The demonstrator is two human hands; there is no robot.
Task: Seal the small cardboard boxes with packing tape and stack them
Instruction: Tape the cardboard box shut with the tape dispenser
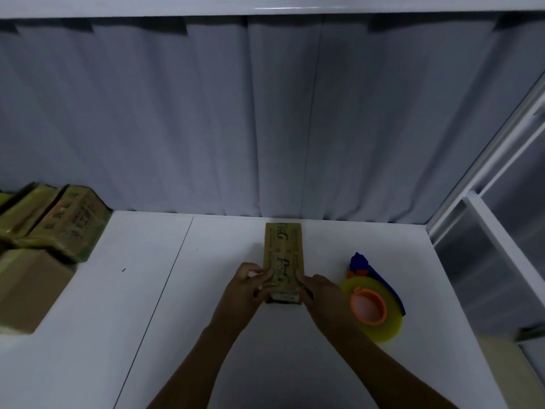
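— On the table (pixel 141 249), where is the box (pixel 283 252)?
— Mid-table, lying flat. The left hand (pixel 246 286) and right hand (pixel 320 292) grip its near end, fingers curled round the sides. The tape dispenser (pixel 383 323) is just right of it, the stacked boxes (pixel 59 228) far left.

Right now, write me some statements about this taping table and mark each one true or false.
1. Both the left hand and the right hand hold the cardboard box at its near end. True.
2. The tape dispenser is in the right hand. False: it lies on the table, right of the box.
3. A pile of boxes sits at the table's left. True.
4. The held box rests on that pile. False: it lies apart, mid-table.
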